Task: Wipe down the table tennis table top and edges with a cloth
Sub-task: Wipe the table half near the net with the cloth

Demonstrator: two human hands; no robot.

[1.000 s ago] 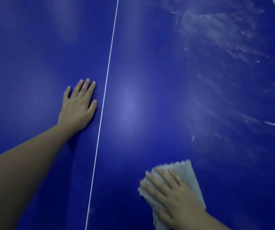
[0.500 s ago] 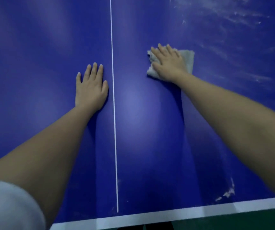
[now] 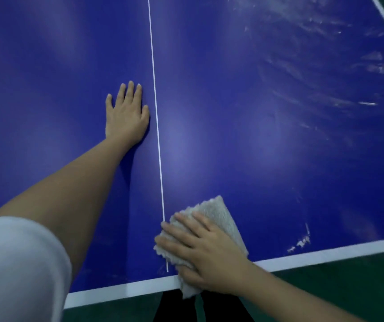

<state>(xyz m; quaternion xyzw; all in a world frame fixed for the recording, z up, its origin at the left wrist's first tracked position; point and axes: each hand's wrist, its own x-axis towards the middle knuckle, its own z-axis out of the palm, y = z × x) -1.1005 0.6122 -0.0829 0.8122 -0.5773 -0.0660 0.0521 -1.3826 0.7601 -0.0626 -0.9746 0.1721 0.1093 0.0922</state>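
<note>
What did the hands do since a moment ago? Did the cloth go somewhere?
The right hand slid the cloth back down the table to the near edge, where the cloth now hangs over a little. It pressed the cloth flat all along; nothing was let go. The left hand stayed flat left of the centre line, and the white smears on the right remain.

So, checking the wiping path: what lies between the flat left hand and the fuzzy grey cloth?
Head view: only bare blue tabletop and the thin white centre line separate left hand from cloth.
</note>
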